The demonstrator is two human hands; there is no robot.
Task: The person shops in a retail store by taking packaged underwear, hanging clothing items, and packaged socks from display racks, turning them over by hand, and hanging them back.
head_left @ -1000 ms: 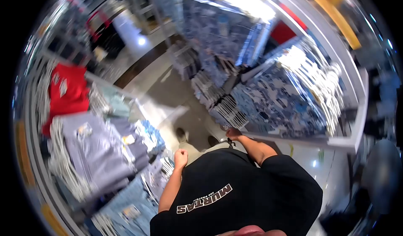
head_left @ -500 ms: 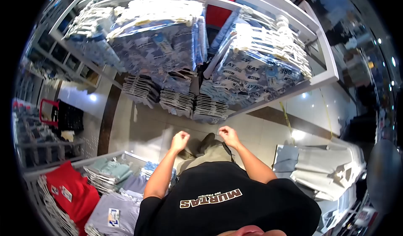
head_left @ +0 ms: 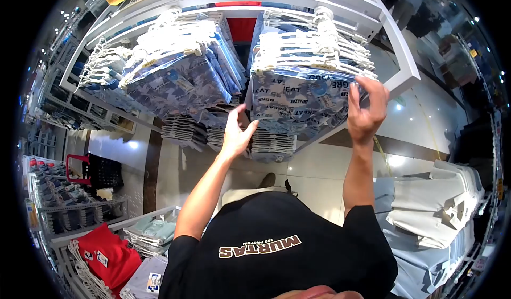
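Left hand (head_left: 238,135) open, empty; right hand (head_left: 368,112) curled at printed garments (head_left: 301,99), 1 o'clock (can't tell if gripping); tugging may snag crowded hangers (head_left: 343,59).

Your right hand (head_left: 368,113) is raised right of centre in the frame, fingers partly curled at the right edge of the lettered blue garments (head_left: 298,99) on white hangers (head_left: 319,54), though whether they touch is unclear. Your left hand (head_left: 236,135) is empty near the centre, thumb spread, by the gap between those garments and the blue patterned garments (head_left: 178,88) at upper left. You have a red garment (head_left: 109,256) at lower left and pale garments (head_left: 426,208) at lower right.
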